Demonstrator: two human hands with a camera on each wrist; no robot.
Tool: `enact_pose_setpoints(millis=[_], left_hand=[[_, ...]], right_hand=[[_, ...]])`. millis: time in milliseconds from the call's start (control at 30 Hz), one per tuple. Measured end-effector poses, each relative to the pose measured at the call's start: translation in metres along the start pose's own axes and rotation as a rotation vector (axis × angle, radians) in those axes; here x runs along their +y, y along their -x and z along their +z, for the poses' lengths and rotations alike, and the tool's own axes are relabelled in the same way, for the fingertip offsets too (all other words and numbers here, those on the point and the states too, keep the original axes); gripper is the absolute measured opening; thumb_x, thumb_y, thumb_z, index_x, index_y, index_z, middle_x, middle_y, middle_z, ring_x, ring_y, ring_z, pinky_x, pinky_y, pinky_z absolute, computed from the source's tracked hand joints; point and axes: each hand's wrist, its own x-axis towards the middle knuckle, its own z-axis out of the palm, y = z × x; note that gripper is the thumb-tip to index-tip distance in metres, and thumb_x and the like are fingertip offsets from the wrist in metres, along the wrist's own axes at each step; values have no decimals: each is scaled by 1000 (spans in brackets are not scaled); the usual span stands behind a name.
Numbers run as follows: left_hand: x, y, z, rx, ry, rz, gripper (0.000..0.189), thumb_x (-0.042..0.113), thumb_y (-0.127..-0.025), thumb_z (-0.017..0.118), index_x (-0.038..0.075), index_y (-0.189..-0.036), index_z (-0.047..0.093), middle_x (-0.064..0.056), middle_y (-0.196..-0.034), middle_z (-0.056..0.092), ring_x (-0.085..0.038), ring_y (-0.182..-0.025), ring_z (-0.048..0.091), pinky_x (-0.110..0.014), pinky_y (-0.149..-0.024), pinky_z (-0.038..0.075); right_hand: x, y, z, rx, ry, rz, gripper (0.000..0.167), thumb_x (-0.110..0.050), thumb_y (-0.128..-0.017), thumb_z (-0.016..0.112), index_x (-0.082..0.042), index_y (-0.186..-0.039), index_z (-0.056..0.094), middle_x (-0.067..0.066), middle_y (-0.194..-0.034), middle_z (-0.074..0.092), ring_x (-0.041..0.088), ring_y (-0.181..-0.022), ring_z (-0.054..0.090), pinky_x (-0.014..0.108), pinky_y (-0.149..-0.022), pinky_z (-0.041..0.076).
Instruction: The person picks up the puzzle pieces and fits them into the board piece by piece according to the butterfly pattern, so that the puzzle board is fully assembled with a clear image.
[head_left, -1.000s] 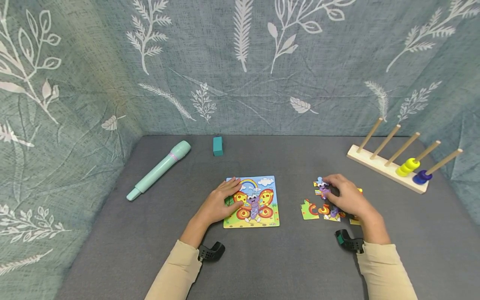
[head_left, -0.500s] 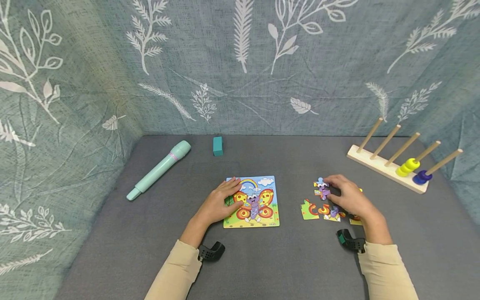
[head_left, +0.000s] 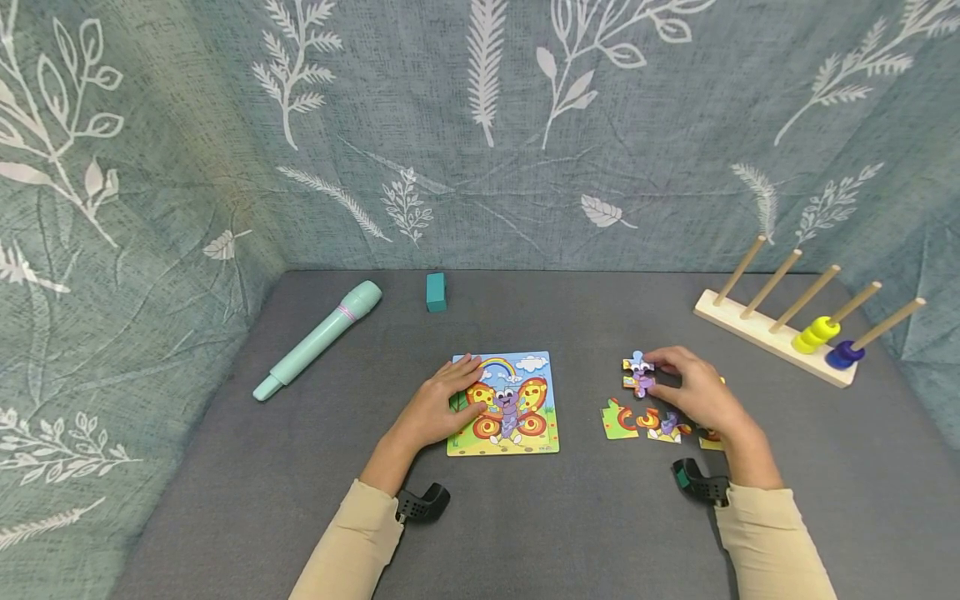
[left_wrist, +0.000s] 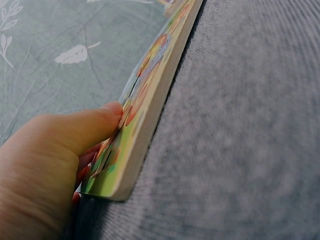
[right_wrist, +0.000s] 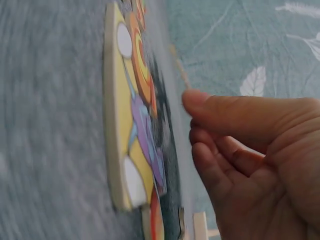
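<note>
A square butterfly puzzle board lies flat on the dark table. My left hand rests on its left side with the fingers spread; the left wrist view shows the thumb on the picture near the board's edge. My right hand pinches a puzzle piece with the purple butterfly face between thumb and fingers. In the right wrist view this piece appears edge-on beyond the thumb tip. Below it lie a green corner piece and a piece with the purple body.
More puzzle pieces lie partly hidden under my right hand, one yellow-edged piece near the wrist. A wooden peg stacker with yellow and blue rings stands at the back right. A mint toy microphone and a teal block lie at the back left.
My right hand has shifted the face piece slightly left, away from the body piece below it. My left hand has stayed on the board.
</note>
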Motion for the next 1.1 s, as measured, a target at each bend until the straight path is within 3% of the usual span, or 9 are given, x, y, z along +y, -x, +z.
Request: enact_pose_setpoints(millis=[433,867,1100], left_hand=[[-3,5,-3,-10,-23,8,58,31,-86,69,3,-134,53,-8,-145,46,-24,-139,36,-39,-120,24],[-4,8,-5,-48,-22,11,60,34,-87,67,4,-136,51,-7,-146,44,-23,-140,34,-39,-120,24],[-4,9,-6,-35,-34,30,59,31,-86,68,3,-135,52,-9,-145,45,-25,-139,36,-41,-120,25]], right_hand=[[-33,-3,24,-24,-76,-55,40,-9,-86,69,-2,-125,58,16,-125,55,39,-113,56,54,-97,48],[-74,-6,60,-11,-63,-134,42,-8,-83,72,-3,-123,60,14,-124,56,35,-112,58,51,-94,51],[-97,-13,85,-28,-47,-207,40,-7,-82,72,-2,-121,61,14,-122,57,31,-109,61,47,-92,52]])
